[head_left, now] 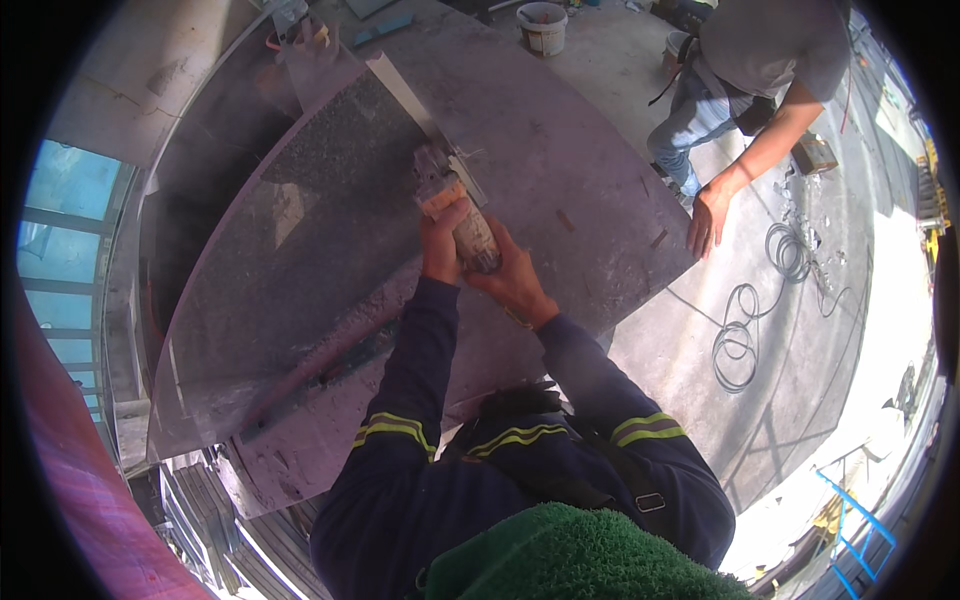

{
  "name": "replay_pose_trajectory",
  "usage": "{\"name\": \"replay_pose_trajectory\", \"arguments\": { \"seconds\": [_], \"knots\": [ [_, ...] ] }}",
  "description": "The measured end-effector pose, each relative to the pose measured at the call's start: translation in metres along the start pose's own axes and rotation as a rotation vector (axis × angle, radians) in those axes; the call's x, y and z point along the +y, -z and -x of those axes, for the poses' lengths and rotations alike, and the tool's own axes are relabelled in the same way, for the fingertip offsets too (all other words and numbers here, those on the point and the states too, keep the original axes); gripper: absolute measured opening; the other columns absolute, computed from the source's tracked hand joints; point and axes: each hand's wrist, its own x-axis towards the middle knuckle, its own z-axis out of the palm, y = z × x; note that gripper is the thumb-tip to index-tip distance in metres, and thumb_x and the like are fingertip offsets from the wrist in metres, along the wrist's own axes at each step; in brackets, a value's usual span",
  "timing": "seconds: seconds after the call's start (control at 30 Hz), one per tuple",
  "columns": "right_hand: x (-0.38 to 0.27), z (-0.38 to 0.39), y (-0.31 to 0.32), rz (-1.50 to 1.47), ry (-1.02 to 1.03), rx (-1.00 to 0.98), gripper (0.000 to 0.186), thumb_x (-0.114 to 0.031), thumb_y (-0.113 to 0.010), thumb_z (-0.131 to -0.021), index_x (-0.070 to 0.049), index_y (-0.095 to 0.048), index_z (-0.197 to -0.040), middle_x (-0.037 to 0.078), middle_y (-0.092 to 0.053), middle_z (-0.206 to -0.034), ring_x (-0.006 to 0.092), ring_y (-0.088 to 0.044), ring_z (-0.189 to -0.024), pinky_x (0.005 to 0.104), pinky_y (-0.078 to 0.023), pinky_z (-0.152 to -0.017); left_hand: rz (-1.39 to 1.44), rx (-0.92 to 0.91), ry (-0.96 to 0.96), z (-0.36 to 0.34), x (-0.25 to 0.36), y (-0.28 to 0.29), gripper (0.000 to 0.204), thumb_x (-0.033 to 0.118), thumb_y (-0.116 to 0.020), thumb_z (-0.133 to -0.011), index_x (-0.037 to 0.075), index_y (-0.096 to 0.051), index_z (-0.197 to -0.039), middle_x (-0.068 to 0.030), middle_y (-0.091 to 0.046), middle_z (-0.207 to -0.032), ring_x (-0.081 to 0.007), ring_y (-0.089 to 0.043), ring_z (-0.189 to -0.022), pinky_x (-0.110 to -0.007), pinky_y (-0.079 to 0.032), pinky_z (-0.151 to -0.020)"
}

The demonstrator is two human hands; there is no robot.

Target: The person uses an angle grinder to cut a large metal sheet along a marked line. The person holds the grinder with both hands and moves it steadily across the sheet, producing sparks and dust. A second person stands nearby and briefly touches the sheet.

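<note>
Both my hands grip a dusty angle grinder (455, 205) with an orange band near its head. My left hand (440, 240) wraps the tool's front part; my right hand (512, 275) holds its rear body. The grinder's head rests on a large dark speckled stone slab (300, 260) next to a long metal straightedge (410, 100) lying across the slab. Grey dust covers the lighter part of the slab (570, 170) to the right. My sleeves are dark blue with yellow reflective stripes.
Another person in a grey shirt and jeans stands at the upper right, one hand (708, 215) on the slab's right edge. Coiled cable (745, 340) lies on the concrete floor. A white bucket (543, 27) stands beyond the slab. A blue frame (850, 520) sits lower right.
</note>
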Motion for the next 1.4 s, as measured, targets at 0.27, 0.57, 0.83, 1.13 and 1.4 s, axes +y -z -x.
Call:
{"name": "replay_pose_trajectory", "arguments": {
  "seconds": [0.27,0.57,0.83,1.13,1.4],
  "knots": [
    [0.001,0.001,-0.002,-0.023,-0.026,0.009,0.100,-0.021,-0.089,-0.079,-0.006,-0.045,-0.168,0.022,-0.073,-0.140,0.0339,-0.072,-0.133,0.0432,-0.056,-0.110,0.008,0.013,0.010,0.003,0.001,-0.002,0.044,0.017,-0.081,-0.097,-0.001,-0.068,-0.135,-0.0073,-0.072,-0.121,-0.0184,-0.073,-0.104,-0.035,-0.060,-0.089],
    [0.007,-0.002,-0.005,0.016,0.028,0.038,0.100,-0.020,-0.088,-0.078,-0.007,-0.044,-0.167,0.026,-0.076,-0.134,0.0438,-0.075,-0.127,0.0460,-0.058,-0.106,0.007,-0.001,0.015,0.000,-0.002,0.002,0.043,0.016,-0.082,-0.096,0.000,-0.068,-0.133,-0.0061,-0.071,-0.120,-0.0171,-0.072,-0.102,-0.035,-0.060,-0.087],
    [0.003,0.003,-0.002,-0.010,-0.018,0.008,0.099,-0.018,-0.089,-0.079,-0.005,-0.045,-0.167,0.023,-0.073,-0.141,0.0352,-0.073,-0.133,0.0437,-0.057,-0.108,-0.007,0.018,-0.011,0.000,-0.008,0.001,0.035,0.017,-0.079,-0.098,0.002,-0.068,-0.128,-0.0044,-0.071,-0.112,-0.0171,-0.074,-0.096,-0.035,-0.061,-0.084],
    [0.000,0.002,0.000,0.014,-0.001,0.010,0.102,-0.020,-0.089,-0.078,-0.004,-0.044,-0.168,0.024,-0.074,-0.141,0.0353,-0.073,-0.132,0.0433,-0.058,-0.108,0.034,0.003,-0.002,0.001,-0.005,0.001,0.043,0.013,-0.081,-0.097,0.000,-0.067,-0.135,-0.0059,-0.071,-0.122,-0.0172,-0.072,-0.104,-0.034,-0.059,-0.087],
    [0.004,0.001,-0.001,0.020,0.009,0.016,0.101,-0.020,-0.088,-0.078,-0.007,-0.043,-0.168,0.025,-0.075,-0.137,0.0416,-0.074,-0.129,0.0453,-0.058,-0.107,0.021,0.009,0.002,-0.003,-0.010,0.005,0.042,0.012,-0.082,-0.096,0.001,-0.068,-0.134,-0.0052,-0.072,-0.120,-0.0169,-0.072,-0.104,-0.035,-0.059,-0.089]
  ]
}}
